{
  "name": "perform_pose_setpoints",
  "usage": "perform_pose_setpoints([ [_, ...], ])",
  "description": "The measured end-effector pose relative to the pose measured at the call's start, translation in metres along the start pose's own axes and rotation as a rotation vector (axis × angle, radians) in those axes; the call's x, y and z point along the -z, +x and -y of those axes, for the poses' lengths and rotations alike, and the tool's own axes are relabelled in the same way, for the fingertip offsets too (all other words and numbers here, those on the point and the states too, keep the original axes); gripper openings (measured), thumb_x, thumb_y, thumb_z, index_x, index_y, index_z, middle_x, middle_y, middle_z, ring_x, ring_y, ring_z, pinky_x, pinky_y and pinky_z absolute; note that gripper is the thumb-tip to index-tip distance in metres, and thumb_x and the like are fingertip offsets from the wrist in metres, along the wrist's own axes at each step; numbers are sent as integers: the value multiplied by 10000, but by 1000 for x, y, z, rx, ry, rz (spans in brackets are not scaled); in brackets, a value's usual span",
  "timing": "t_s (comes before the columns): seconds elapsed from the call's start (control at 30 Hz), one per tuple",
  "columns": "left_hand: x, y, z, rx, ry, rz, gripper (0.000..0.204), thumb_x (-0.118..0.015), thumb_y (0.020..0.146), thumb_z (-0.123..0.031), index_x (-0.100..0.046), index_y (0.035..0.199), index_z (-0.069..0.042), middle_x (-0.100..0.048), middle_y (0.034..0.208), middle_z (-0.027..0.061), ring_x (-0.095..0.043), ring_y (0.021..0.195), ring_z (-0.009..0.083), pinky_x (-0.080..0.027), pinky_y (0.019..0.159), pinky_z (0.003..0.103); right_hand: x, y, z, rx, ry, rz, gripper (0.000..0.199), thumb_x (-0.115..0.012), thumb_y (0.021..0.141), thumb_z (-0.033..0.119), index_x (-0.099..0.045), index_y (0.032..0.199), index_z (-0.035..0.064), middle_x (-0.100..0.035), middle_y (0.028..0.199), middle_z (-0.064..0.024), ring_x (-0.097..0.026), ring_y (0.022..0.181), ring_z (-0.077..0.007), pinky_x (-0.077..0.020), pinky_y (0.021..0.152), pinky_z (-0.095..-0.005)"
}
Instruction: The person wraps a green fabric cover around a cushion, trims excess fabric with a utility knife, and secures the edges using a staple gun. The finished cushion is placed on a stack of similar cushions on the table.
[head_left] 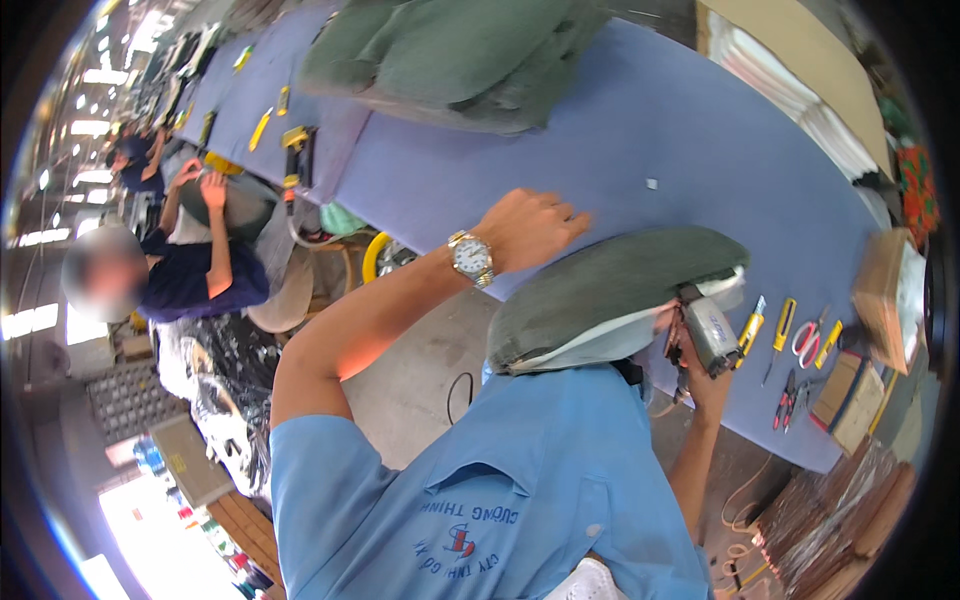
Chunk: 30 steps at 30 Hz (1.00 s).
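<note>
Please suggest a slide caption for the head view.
Left hand presses a green upholstered cushion on the blue worktable; right hand holds a staple gun.

shirt point(520, 480): light blue, short-sleeved, collared, dark blue embroidered lettering with small red emblem | wristwatch point(471, 257): silver-and-gold metal band, white round dial, left wrist | forearms bare
</note>
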<state>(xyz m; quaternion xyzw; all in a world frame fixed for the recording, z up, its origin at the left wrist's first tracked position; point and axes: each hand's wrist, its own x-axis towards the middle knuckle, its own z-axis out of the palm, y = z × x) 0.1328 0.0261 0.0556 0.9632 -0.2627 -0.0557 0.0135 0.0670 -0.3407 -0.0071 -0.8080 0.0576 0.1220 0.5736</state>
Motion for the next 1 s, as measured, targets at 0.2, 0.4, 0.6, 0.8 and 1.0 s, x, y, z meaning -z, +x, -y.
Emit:
perform_pose_setpoints([
  [0.2,-104,50,3,201,-615,-18,586,-505,1065,-498,-521,1518,-127,-544,1491,210,-497,1401,367,-406,1150,467,-2,4,1,53,86,-27,475,-828,850,81,-648,1279,-15,-742,1122,-81,-681,989,-130,-558,865,-291],
  [0.4,-145,93,-48,212,-1197,247,730,-335,1087,-618,-236,1679,-203,-133,1754,148,-89,1622,327,-113,1293,491,0,11,20,92,18,18,464,-809,817,74,-668,1256,24,-739,1102,-104,-699,972,-188,-546,891,-324],
  [0.6,-107,80,-61,174,-1268,321,749,-297,1103,-601,-209,1679,-131,-105,1756,159,-24,1628,317,-49,1301,472,-6,16,27,241,26,21,419,-758,825,14,-677,1236,17,-737,1088,-88,-688,994,-170,-537,922,-324],
  [0.8,-71,62,-75,88,-1061,240,828,-446,1082,-548,-177,1661,-21,-158,1723,257,-95,1613,389,-132,1298,446,-10,18,37,265,28,-16,486,-760,790,4,-672,1267,33,-746,1118,-120,-734,987,-232,-564,890,-331],
  [1.0,-63,57,-98,225,-862,241,904,-557,1041,-538,-161,1652,-4,-215,1696,284,-154,1586,461,-186,1287,491,-15,12,31,262,-58,-77,566,-786,778,32,-655,1328,66,-750,1168,-136,-764,1021,-278,-584,876,-335],
])
